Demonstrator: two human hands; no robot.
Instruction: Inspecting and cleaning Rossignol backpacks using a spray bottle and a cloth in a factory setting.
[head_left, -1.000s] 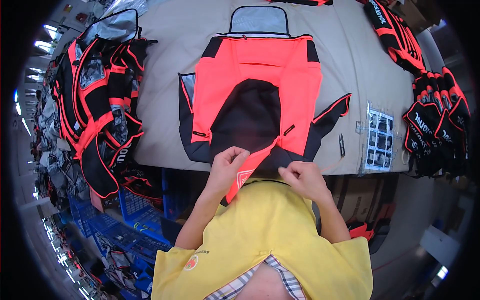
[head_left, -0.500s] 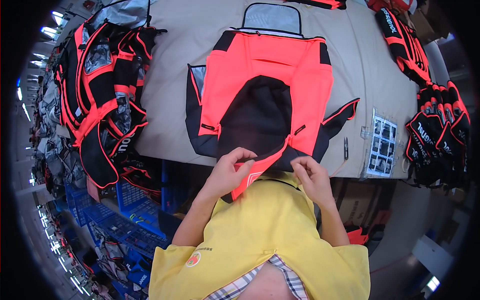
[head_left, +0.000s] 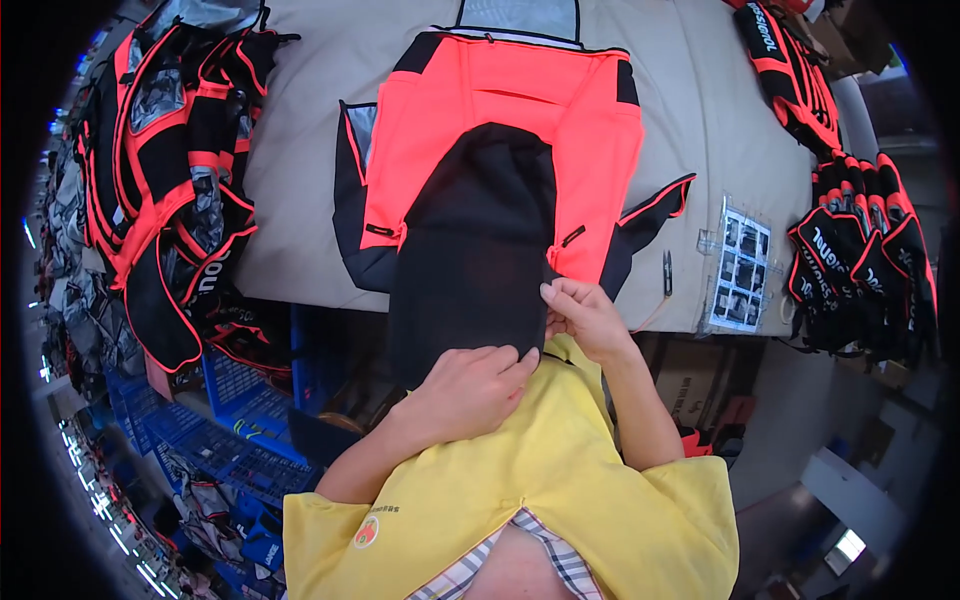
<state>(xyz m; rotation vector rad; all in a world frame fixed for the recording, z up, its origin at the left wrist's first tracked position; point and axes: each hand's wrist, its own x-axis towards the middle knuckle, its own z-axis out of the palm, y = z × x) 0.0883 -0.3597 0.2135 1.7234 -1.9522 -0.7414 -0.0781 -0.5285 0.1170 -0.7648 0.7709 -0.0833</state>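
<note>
Gripping the near end of a black mesh panel (head_left: 470, 260), the person works at the front edge of a beige worktable (head_left: 300, 180), where an orange-and-black garment piece (head_left: 505, 110) lies flat and face up. The panel runs down the garment's middle and hangs over the table edge toward the person's yellow shirt (head_left: 540, 500). The left hand (head_left: 470, 390) is curled closed over the panel's lower hem, knuckles up, fingers folded onto the fabric. The right hand (head_left: 583, 315) pinches the panel's right edge just beside the orange cloth, thumb and fingertips pressed together. To handle this well, both hands would best keep even tension so the mesh lies centred and unwrinkled, with the right pinch kept close to the seam line. A small dark snipping tool (head_left: 667, 272) lies near the table edge to the right, beside a clear sleeve of small pictures (head_left: 738, 265). Stacks of finished black-and-orange pieces (head_left: 865, 265) sit further right, and a heap of similar pieces (head_left: 165, 170) lies on the left.
</note>
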